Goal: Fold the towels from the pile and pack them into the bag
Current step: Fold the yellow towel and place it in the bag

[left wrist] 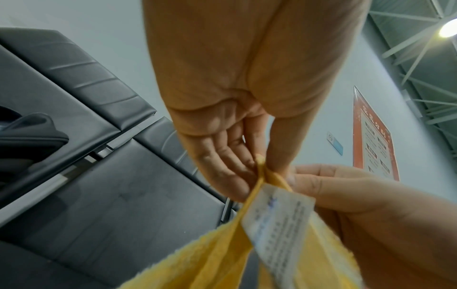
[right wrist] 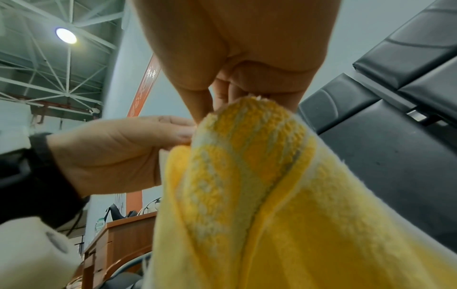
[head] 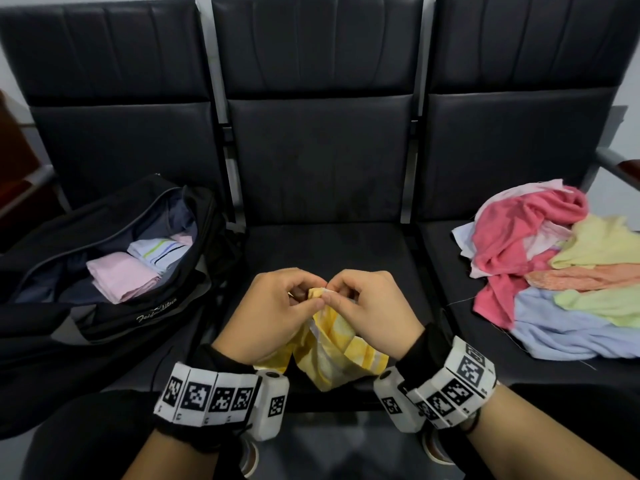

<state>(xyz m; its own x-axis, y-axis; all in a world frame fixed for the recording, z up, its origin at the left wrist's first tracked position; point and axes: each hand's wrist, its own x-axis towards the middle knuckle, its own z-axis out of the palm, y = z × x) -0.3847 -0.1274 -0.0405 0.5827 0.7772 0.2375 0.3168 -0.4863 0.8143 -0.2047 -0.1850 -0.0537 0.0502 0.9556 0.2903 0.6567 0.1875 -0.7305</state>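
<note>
A yellow and white striped towel point(head: 332, 344) hangs bunched between my two hands above the middle seat. My left hand point(head: 277, 306) and right hand point(head: 367, 303) meet at its top, both pinching the upper edge between thumb and fingertips. In the left wrist view the yellow towel point(left wrist: 217, 254) hangs down with a white care label point(left wrist: 277, 221) on it. The right wrist view shows the towel point(right wrist: 247, 176) draped below my fingers. An open black bag point(head: 104, 258) lies on the left seat with a folded pink towel point(head: 121, 275) and a folded white striped towel point(head: 159, 252) inside. The towel pile point(head: 561, 271) lies on the right seat.
A row of black padded seats point(head: 322, 168) runs in front of me, with metal bars between them. A metal armrest point(head: 616, 164) sticks out at the far right. My knees are at the bottom of the head view.
</note>
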